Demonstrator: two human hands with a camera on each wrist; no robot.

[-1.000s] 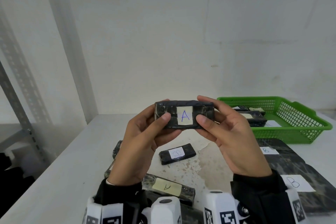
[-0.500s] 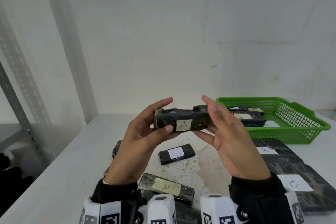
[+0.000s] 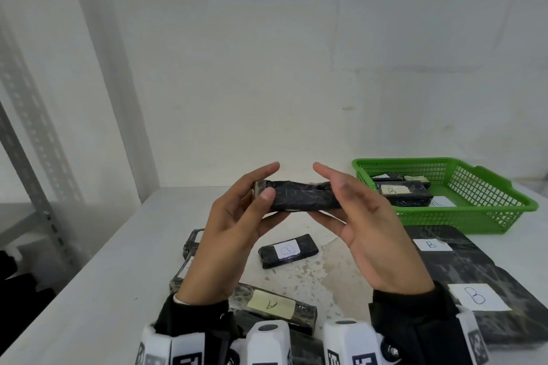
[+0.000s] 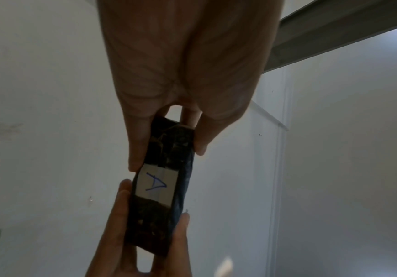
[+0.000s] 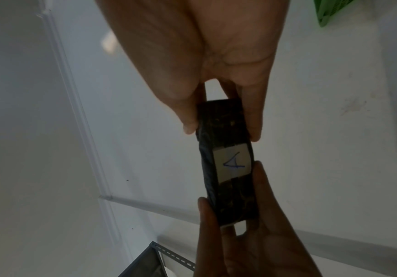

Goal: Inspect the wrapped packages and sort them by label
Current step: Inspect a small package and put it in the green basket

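The black wrapped package (image 3: pixel 299 197), held in the air left of the green basket (image 3: pixel 462 216), has been rolled since a second ago: its A label (image 4: pixel 155 184) now faces down, away from the head view. The left hand (image 3: pixel 234 234) and right hand (image 3: pixel 367 225) each pinch one end. Judged: label read, placement with the A packages, left of the basket, follows.

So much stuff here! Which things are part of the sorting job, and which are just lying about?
Part of the job:
- held package with its A label, pinched by left hand and right hand
- small package
- A package
- B packages
- green basket

Just there:
- metal shelf post
- table
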